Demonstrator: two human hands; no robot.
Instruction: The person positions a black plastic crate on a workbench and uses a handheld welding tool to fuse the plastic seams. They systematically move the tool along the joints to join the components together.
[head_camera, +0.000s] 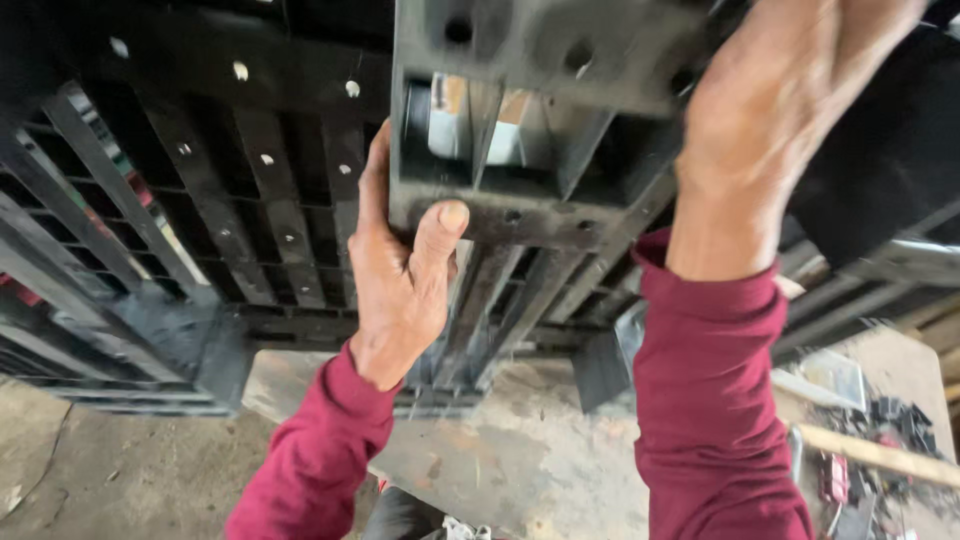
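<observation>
A dark grey plastic panel (540, 60) with ribs and round holes is lifted up in front of me. My left hand (400, 270) grips its lower left corner, thumb pressed on the bottom edge and fingers behind the side. My right hand (770, 110) is raised at the panel's upper right, fingers hidden past the frame's top edge, so its grip is not visible. Both arms wear dark red sleeves (700, 400).
More black ribbed plastic panels (230, 210) stand stacked behind and to the left, another dark one (890, 150) at the right. Below is a stained concrete floor (500, 460). At the lower right lie a wooden handle (880, 455) and scattered small parts.
</observation>
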